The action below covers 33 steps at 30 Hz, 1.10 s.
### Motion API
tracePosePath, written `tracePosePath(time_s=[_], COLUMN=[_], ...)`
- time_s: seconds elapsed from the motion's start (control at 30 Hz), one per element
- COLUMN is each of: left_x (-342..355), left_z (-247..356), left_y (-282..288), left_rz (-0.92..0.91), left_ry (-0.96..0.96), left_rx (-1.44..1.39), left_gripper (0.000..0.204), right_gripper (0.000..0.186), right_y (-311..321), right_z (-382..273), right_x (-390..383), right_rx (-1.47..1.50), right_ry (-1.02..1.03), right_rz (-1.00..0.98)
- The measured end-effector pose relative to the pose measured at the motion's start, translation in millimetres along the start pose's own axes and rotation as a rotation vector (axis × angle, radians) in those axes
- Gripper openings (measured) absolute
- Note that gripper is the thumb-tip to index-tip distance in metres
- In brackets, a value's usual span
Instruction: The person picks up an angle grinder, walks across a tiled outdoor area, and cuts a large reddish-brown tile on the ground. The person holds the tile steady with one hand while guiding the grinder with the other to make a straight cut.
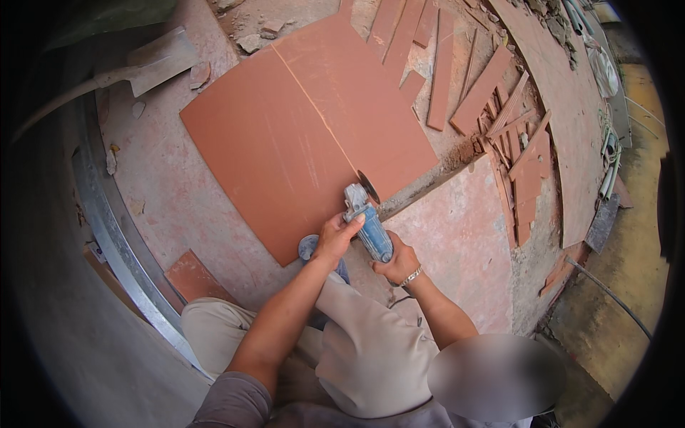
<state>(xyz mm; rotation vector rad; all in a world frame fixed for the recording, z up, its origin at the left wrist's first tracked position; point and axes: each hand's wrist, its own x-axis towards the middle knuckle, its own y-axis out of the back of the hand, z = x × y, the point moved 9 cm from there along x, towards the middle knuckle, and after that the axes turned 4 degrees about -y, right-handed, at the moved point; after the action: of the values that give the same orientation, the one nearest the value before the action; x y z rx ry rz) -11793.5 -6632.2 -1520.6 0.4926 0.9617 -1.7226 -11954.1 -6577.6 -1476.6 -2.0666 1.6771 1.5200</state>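
Observation:
A blue angle grinder (374,233) with a grey metal head is held between my two hands. My left hand (335,239) is closed round its front, by the head. At the rear of the body, my right hand (399,258), with a metal band on the wrist, wraps round the grip. The dark cutting disc (367,186) stands on edge at the near end of a pale line (310,98) across a large terracotta-coloured tile (264,150). Whether the disc is spinning cannot be made out.
Cut tile strips (442,68) and broken pieces (524,185) lie at the far right. A shovel (163,60) rests at the far left. A metal channel (118,242) runs along the left. A tile offcut (196,274) lies near my knee, and a dark hose (610,292) crosses the right.

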Motion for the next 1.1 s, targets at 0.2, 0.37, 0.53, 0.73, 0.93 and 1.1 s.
tracePosePath(time_s=[0.2, 0.37, 0.53, 0.73, 0.93, 1.1], left_x=[-3, -3, -3, -13, -12, -13], left_z=[-1, -9, -13, -3, -12, -17], left_y=[-3, -3, -4, -5, -10, -12], left_rz=[-0.005, -0.011, -0.033, 0.067, -0.029, -0.040], left_ry=[0.015, 0.037, 0.040, 0.038, 0.052, 0.058], left_rx=[0.012, 0.021, 0.031, 0.005, 0.050, 0.032], left_gripper=[0.072, 0.075, 0.076, 0.054, 0.077, 0.075], right_gripper=[0.090, 0.089, 0.089, 0.089, 0.089, 0.091], right_y=[0, 1, 1, 0, 1, 1], right_z=[3, 6, 7, 11, 14, 18], right_x=[-4, -8, -10, -14, -17, -21], right_rx=[0.013, -0.006, 0.004, 0.010, 0.009, 0.019], right_ry=[-0.011, -0.032, -0.032, -0.032, -0.034, -0.051], right_rz=[-0.008, -0.002, -0.005, -0.010, -0.013, -0.018])
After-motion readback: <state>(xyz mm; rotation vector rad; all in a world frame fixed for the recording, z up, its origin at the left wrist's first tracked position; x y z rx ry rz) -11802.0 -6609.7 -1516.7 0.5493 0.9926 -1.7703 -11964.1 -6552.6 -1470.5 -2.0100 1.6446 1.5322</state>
